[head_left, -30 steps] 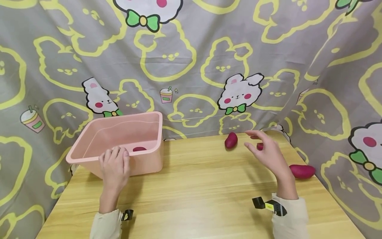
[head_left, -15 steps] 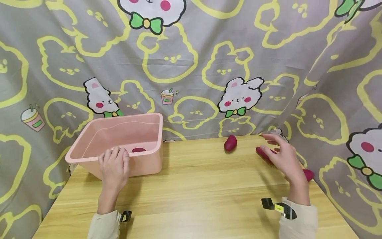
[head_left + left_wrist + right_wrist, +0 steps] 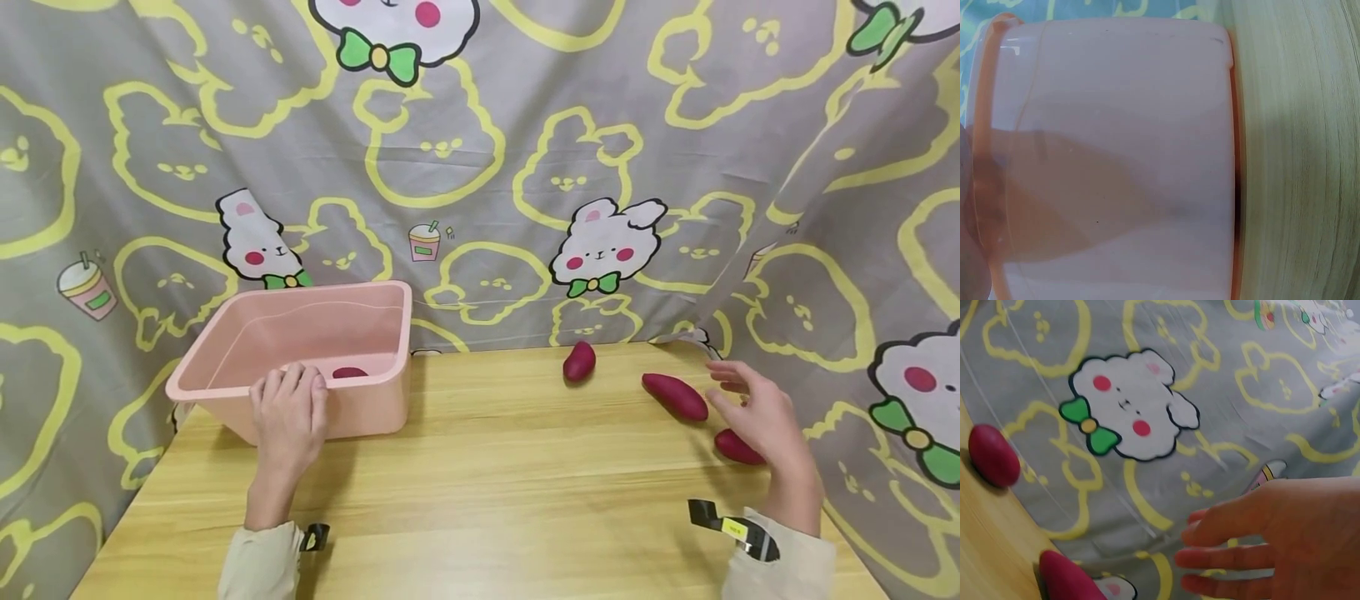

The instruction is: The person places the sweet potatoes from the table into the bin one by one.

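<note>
My left hand [image 3: 288, 417] grips the near rim of a pink plastic bin [image 3: 375, 414] at the table's left. Inside the bin lies a purple-red sweet potato [image 3: 349, 372], partly hidden by the near wall. In the left wrist view, the bin's side wall [image 3: 1122, 112] fills most of the picture. Over the right side of the table hovers my right hand [image 3: 765, 417], fingers apart and holding nothing. It is nearest to a long sweet potato [image 3: 675, 396] and another sweet potato [image 3: 735, 447], which the hand partly covers. A third sweet potato [image 3: 579, 362] lies at the back.
A wooden table [image 3: 480, 492] carries everything. A patterned curtain [image 3: 480, 183] stands directly behind its back edge and along the right side. Small black cameras sit on both wrists, the right wrist camera [image 3: 738, 529] over the table.
My right hand has moved right and nearer, away from the back sweet potato, past the long one and over the rightmost one. The left hand keeps its grip on the bin.
</note>
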The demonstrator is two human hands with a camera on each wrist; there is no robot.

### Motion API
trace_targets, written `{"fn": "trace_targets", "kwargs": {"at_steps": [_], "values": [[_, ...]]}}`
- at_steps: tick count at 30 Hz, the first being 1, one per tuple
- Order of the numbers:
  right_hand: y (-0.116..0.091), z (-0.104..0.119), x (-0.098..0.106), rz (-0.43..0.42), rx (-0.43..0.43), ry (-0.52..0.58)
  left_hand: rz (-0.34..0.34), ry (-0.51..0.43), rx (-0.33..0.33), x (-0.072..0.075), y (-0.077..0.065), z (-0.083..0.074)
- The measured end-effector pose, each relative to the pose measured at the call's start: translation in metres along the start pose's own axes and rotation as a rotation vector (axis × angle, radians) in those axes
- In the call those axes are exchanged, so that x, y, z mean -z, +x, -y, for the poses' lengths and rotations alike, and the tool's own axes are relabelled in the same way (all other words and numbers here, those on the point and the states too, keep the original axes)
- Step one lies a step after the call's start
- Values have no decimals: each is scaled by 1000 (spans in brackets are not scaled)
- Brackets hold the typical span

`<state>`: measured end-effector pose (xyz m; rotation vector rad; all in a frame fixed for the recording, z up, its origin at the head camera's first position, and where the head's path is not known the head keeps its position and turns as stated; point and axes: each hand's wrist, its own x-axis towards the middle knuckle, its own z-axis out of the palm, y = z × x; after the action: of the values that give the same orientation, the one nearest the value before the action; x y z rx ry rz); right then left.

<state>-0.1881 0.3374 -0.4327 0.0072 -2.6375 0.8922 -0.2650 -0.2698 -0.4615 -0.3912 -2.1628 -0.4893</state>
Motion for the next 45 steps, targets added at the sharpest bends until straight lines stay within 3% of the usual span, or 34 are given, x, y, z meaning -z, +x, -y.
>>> {"fn": "trace_targets", "kwargs": {"at_steps": [10, 17, 27, 32, 40, 45], "values": [[-9, -27, 16, 281, -160, -71, 11, -3, 5, 0, 0, 1], [-10, -37, 19, 399, -172, -89, 15, -4, 8, 1, -1, 1], [-11, -50, 17, 442, -294, -65, 22, 12, 12, 4, -2, 1], [-11, -57, 16, 457, -282, -53, 43, 13, 7, 3, 2, -2], [-15, -58, 13, 474, -180, -34, 62, 27, 15, 3, 2, -1], [-14, -58, 13, 486, -138, -80, 64, 30, 18, 2, 3, -2]]}}
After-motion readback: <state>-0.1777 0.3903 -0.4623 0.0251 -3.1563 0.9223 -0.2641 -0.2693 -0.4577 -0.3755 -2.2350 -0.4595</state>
